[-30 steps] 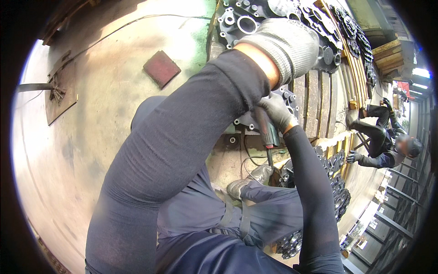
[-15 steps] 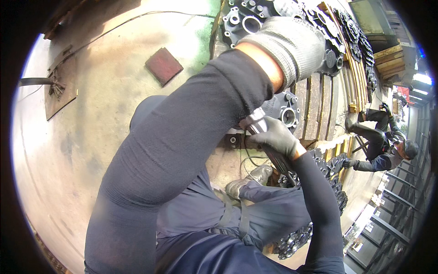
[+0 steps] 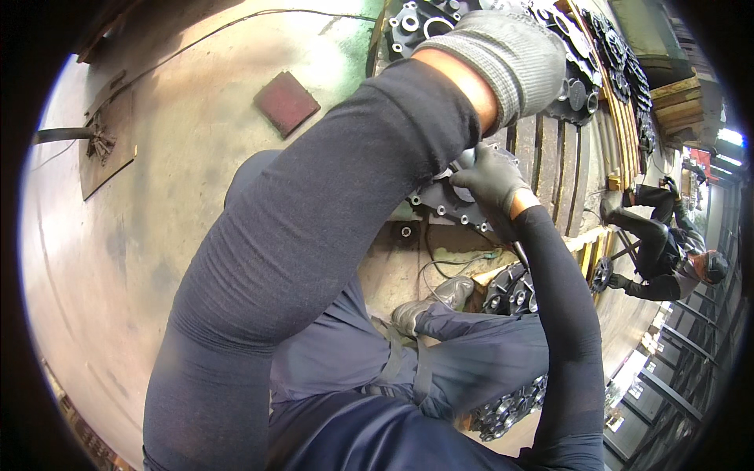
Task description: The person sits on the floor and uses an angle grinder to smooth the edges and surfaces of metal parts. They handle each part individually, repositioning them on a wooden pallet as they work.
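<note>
My left hand (image 3: 510, 67), in a grey knit glove, reaches over dark metal castings (image 3: 408, 23) at the top of the view. Its fingers are turned away and hidden, so I cannot see what they touch. Below it, my right hand (image 3: 493, 184), in a dark grey glove, is closed round a hand-held tool with a silver head (image 3: 465, 160). Much of this tool is covered by my hand and left sleeve. Under the tool lies a flat dark casting (image 3: 449, 202) with bolt holes along its edge, partly hidden by my left forearm.
A slatted wooden pallet (image 3: 561, 161) carries the castings. More castings (image 3: 509, 292) stand near my shoes. A cable (image 3: 428, 271) runs along the floor there. A dark red square mat (image 3: 287, 104) lies to the left. At right, a seated co-worker (image 3: 664, 235) holds a round dark part (image 3: 602, 275).
My right hand has moved up and farther forward with the tool, baring the casting beneath. My left hand has shifted slightly up. The co-worker's round part now shows apart from the pile.
</note>
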A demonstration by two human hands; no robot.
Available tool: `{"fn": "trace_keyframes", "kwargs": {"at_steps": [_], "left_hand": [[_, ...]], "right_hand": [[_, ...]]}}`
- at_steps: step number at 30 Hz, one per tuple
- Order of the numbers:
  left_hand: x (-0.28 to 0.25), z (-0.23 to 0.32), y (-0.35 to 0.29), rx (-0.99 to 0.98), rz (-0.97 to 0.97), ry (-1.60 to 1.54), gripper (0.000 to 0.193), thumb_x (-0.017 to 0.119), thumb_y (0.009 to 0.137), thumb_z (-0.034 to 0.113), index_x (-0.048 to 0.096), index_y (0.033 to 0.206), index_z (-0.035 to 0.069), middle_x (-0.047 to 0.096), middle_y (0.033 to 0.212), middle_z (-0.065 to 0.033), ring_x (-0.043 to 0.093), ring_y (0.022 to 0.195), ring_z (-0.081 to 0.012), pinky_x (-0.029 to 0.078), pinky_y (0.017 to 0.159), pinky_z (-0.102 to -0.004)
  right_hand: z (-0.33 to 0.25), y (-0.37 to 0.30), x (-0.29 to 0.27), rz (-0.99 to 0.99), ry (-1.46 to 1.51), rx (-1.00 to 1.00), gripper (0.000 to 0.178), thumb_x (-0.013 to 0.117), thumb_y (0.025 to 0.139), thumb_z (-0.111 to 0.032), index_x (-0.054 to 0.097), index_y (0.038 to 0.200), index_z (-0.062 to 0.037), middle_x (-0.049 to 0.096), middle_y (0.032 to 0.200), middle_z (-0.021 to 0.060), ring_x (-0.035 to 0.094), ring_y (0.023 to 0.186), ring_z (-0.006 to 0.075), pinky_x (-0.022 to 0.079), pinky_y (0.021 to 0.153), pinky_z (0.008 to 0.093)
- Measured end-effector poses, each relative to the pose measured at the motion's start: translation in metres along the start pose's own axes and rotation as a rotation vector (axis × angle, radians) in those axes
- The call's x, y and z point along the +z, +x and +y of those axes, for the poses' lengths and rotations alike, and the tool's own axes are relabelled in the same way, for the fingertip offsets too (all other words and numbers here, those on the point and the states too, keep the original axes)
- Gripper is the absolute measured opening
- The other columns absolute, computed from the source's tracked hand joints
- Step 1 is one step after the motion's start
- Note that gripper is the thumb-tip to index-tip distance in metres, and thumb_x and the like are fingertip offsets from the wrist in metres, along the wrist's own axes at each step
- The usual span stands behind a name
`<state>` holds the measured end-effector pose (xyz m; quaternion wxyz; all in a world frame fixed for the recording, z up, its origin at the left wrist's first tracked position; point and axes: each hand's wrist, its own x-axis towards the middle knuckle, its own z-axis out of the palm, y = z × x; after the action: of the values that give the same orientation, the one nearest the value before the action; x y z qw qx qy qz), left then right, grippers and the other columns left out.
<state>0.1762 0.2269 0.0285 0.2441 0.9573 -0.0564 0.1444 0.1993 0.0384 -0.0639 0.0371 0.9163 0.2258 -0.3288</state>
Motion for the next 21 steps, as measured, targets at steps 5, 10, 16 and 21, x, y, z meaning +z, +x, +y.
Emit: {"fn": "trace_keyframes", "kwargs": {"at_steps": [5, 10, 16, 21], "left_hand": [[0.001, -0.001, -0.003, 0.004, 0.021, 0.012, 0.031, 0.058, 0.100, 0.024, 0.078, 0.113, 0.004, 0.076, 0.111, -0.0197, 0.075, 0.101, -0.0321, 0.059, 0.091, -0.0436], [-0.016, -0.003, -0.009, 0.028, 0.079, -0.148, 0.028, 0.054, 0.093, 0.013, 0.078, 0.098, 0.000, 0.076, 0.096, -0.0237, 0.075, 0.096, -0.0352, 0.058, 0.088, -0.0438], [-0.013, -0.004, -0.004, 0.006, 0.050, -0.139, 0.027, 0.055, 0.093, 0.013, 0.079, 0.098, 0.001, 0.076, 0.096, -0.0235, 0.076, 0.096, -0.0351, 0.059, 0.087, -0.0442], [-0.006, -0.002, 0.001, 0.025, 0.050, -0.120, 0.027, 0.055, 0.093, 0.013, 0.079, 0.096, 0.000, 0.076, 0.096, -0.0234, 0.076, 0.095, -0.0353, 0.058, 0.087, -0.0447]], "right_hand": [[-0.017, -0.014, 0.008, -0.013, -0.195, -0.084, 0.066, 0.076, 0.078, -0.036, 0.062, 0.130, 0.0012, 0.069, 0.120, 0.0306, 0.070, 0.111, 0.0417, 0.054, 0.098, 0.0448], [-0.014, -0.027, 0.023, -0.007, -0.315, -0.211, 0.065, 0.075, 0.085, -0.038, 0.052, 0.134, -0.0014, 0.071, 0.111, 0.0283, 0.070, 0.108, 0.0426, 0.054, 0.092, 0.0500], [0.002, -0.053, 0.033, 0.013, -0.482, -0.247, 0.048, 0.073, 0.086, -0.027, 0.055, 0.121, 0.0002, 0.073, 0.101, 0.0221, 0.073, 0.094, 0.0414, 0.056, 0.082, 0.0488], [0.028, -0.077, 0.024, 0.002, -0.386, -0.105, 0.053, 0.080, 0.079, -0.028, 0.056, 0.120, -0.0023, 0.073, 0.101, 0.0216, 0.073, 0.094, 0.0411, 0.057, 0.084, 0.0489]]}}
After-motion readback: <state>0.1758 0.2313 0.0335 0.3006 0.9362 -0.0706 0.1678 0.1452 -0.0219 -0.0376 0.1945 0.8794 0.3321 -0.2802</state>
